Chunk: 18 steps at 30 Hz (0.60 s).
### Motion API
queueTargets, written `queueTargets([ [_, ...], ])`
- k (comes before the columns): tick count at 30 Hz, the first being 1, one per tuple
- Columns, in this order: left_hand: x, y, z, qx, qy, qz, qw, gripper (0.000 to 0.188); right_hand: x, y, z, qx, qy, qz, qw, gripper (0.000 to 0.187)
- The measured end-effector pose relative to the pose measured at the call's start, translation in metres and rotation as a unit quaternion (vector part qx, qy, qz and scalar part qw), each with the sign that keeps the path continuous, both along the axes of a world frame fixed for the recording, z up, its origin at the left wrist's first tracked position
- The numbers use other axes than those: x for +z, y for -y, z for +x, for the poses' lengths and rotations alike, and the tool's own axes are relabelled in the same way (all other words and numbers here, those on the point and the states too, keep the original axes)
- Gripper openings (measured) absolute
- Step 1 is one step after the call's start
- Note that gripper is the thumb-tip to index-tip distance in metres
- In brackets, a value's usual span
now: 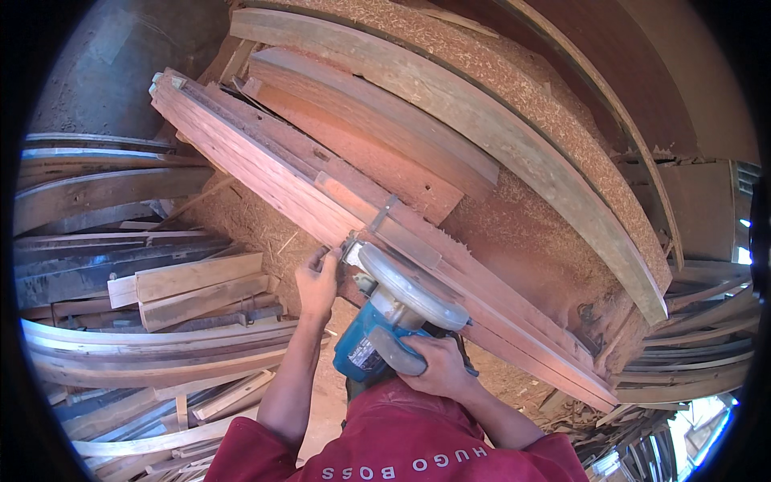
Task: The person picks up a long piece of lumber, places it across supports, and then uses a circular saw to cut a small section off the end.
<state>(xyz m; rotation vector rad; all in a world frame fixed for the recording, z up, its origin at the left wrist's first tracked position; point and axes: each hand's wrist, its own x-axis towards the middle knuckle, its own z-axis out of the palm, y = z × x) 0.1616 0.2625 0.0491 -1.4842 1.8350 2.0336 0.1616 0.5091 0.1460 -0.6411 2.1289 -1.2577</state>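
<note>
Midway along a long reddish plank (265, 183), a blue circular saw (368, 344) sits with its pale metal blade guard (414, 285) lined up with the timber, which runs from far left to near right. A person's right hand (440, 365) is wrapped around the saw's handle at the near side, fingers curled firmly on it. The left hand (317, 281), thumb and fingertips drawn nearly together, is at the saw's front end, by the plank's near edge; whether it pinches the tool, the wood or neither cannot be told. Just beyond the guard, a narrow dark metal bar (383, 215) crosses the boards.

Farther off, thick reddish timbers (377, 120) lie beside the work, and behind them a long weathered beam (482, 124) stretches from far left toward the right. Sawdust (530, 225) coats the area between, with curled shavings (578, 140) heaped past the beam. To the left, short pale boards (201, 281) rest near stacks of long planks (112, 197); more stacked timber (691, 361) lies at right. Nearest the camera, the person's red shirt (393, 434) shows light lettering across it.
</note>
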Motion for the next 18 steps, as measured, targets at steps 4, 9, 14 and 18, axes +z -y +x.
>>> queueTargets([
  [4,0.0,0.007,-0.002,-0.01,0.006,-0.001,1.0,0.044,-0.002,0.004,0.0,0.012,0.019,0.012,1.0,0.045],
  [9,0.0,0.015,-0.003,-0.012,0.004,0.009,1.0,0.042,-0.003,0.01,-0.001,0.011,0.023,0.012,1.0,0.046],
  [14,0.005,0.019,-0.008,-0.008,0.004,-0.001,1.0,0.042,-0.002,0.017,-0.003,0.015,0.018,0.02,1.0,0.047],
  [18,0.004,0.025,-0.009,-0.002,-0.001,0.005,1.0,0.044,-0.001,0.023,-0.005,0.016,0.016,0.022,0.999,0.048],
])
